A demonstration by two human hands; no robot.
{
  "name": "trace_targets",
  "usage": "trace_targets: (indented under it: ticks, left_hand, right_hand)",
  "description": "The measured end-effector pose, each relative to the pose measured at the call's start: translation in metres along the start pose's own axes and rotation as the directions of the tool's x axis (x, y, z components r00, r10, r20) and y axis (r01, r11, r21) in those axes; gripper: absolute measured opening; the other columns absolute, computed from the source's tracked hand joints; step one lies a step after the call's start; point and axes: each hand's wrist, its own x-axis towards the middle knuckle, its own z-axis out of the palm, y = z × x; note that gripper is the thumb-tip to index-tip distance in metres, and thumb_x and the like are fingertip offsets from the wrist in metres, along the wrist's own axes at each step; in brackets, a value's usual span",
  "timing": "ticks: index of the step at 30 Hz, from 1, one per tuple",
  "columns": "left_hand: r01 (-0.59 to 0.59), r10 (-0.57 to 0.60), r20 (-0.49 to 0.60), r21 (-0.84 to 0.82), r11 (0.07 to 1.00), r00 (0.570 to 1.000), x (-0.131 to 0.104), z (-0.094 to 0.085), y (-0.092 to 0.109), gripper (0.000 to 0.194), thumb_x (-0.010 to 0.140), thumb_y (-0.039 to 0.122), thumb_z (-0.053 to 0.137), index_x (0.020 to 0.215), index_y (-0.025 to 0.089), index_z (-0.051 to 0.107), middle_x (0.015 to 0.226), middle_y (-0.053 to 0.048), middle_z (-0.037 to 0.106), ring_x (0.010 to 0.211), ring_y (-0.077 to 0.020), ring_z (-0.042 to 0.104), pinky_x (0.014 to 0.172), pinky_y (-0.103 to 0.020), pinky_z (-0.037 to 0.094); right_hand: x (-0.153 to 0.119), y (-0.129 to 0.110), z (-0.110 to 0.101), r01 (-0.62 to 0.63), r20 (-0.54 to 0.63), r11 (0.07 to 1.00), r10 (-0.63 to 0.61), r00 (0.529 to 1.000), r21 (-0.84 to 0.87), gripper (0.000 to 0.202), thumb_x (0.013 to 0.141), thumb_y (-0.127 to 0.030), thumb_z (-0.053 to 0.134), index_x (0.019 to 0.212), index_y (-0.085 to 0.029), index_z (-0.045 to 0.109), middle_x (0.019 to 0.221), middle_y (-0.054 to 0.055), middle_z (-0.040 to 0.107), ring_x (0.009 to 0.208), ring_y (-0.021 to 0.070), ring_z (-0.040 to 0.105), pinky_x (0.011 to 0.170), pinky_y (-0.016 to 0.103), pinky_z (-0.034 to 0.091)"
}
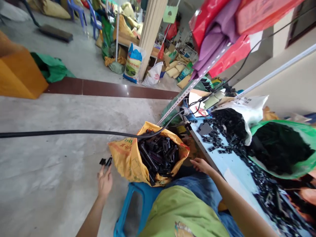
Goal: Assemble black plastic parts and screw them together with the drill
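My left hand [105, 183] is out over the floor, left of the yellow woven sack [124, 161]. Its fingertips pinch small black plastic pieces [106, 161], which stick up past the fingers. The sack stands open in front of my lap, full of long black plastic parts [158, 153]. My right hand [201, 165] is just off the sack's right rim, fingers closed together. Whether anything is in those fingers is too small to tell.
A black cable [74, 132] crosses above the sack. To the right, a light-blue table [237, 177] bears many black parts, a white sack [254, 107] and an open green bag [261, 125]. A blue plastic stool [134, 187] is below me. A perforated metal post [187, 90] slants up behind.
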Motion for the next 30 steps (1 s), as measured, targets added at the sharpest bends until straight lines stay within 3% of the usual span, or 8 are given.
trace_targets:
  ticks: [4,7,13,18,20,23,24,30]
  left_hand:
    - [-0.362,0.321,-0.287,-0.103,0.926,0.902,0.046,-0.090,0.100,0.041,0.086,0.016,0.032,0.117,0.015,0.058,0.131,-0.010,0.044,0.127,-0.0218,0.033,0.106,-0.038,0.027]
    - [-0.584,0.536,-0.275,-0.134,0.801,0.798,0.044,-0.121,0.186,0.039,0.086,0.017,0.033,0.115,0.020,0.060,0.115,-0.006,0.056,0.123,-0.0212,0.038,0.105,-0.041,0.029]
    - [-0.733,0.734,0.059,-0.053,0.679,0.676,0.024,-0.063,0.291,0.041,0.082,0.010,0.035,0.111,0.021,0.062,0.129,-0.007,0.047,0.120,-0.0219,0.041,0.103,-0.044,0.032]
    - [-0.693,0.663,0.205,0.161,0.703,0.720,-0.002,-0.011,0.281,0.038,0.081,0.013,0.037,0.112,0.020,0.060,0.133,-0.010,0.044,0.124,-0.0273,0.038,0.100,-0.051,0.032]
    - [-0.764,0.707,0.301,0.149,0.628,0.640,-0.021,0.002,0.251,0.033,0.084,0.022,0.041,0.109,0.025,0.061,0.117,-0.009,0.058,0.112,-0.0249,0.050,0.097,-0.045,0.038]
    - [-0.891,0.754,0.500,0.086,0.446,0.426,-0.041,0.022,0.204,0.043,0.076,0.034,0.056,0.118,0.036,0.054,0.117,-0.002,0.061,0.109,-0.0265,0.054,0.093,-0.043,0.042]
    - [-0.897,0.736,0.536,0.102,0.431,0.414,-0.044,0.028,0.194,0.046,0.073,0.039,0.060,0.118,0.038,0.054,0.117,-0.001,0.061,0.109,-0.0276,0.054,0.092,-0.043,0.043]
    - [-0.869,0.658,0.576,0.238,0.434,0.486,-0.041,0.042,0.210,0.027,0.081,0.035,0.054,0.106,0.033,0.062,0.109,-0.002,0.065,0.108,-0.0258,0.054,0.090,-0.041,0.039]
  right_hand:
    - [0.010,-0.004,0.001,0.097,-0.033,0.995,-0.098,0.995,-0.040,0.036,0.086,-0.047,0.044,0.076,-0.015,0.055,0.061,0.003,0.061,0.048,0.0099,0.055,0.042,0.017,0.038]
    - [0.013,-0.012,-0.002,0.188,-0.104,0.974,-0.201,0.974,-0.127,0.035,0.089,-0.043,0.039,0.080,-0.015,0.058,0.074,0.007,0.065,0.065,0.0153,0.061,0.056,0.022,0.043]
    - [0.012,-0.044,0.019,0.486,0.038,0.793,-0.509,0.860,-0.367,0.028,0.080,-0.038,0.055,0.093,-0.015,0.062,0.106,0.013,0.062,0.107,0.0240,0.052,0.093,0.032,0.034]
    - [0.016,-0.056,0.045,0.577,0.307,0.618,-0.495,0.813,-0.534,0.031,0.057,-0.029,0.077,0.079,-0.009,0.069,0.088,0.020,0.068,0.090,0.0335,0.061,0.089,0.046,0.036]
    - [0.019,-0.053,0.047,0.593,0.372,0.573,-0.464,0.804,-0.566,0.020,0.063,-0.021,0.072,0.081,-0.011,0.070,0.089,0.018,0.068,0.088,0.0314,0.063,0.087,0.046,0.040]
    - [0.024,-0.047,0.046,0.617,0.454,0.536,-0.418,0.787,-0.576,0.015,0.069,-0.018,0.066,0.082,-0.017,0.070,0.090,0.012,0.069,0.087,0.0270,0.064,0.080,0.040,0.047]
    - [0.025,-0.046,0.045,0.629,0.479,0.527,-0.408,0.777,-0.572,0.015,0.067,-0.021,0.068,0.082,-0.018,0.070,0.091,0.011,0.069,0.088,0.0266,0.064,0.079,0.039,0.048]
    - [0.026,-0.042,0.033,0.697,0.591,0.523,-0.389,0.707,-0.489,0.026,0.059,-0.032,0.073,0.083,-0.022,0.070,0.092,0.005,0.070,0.091,0.0266,0.063,0.080,0.040,0.048]
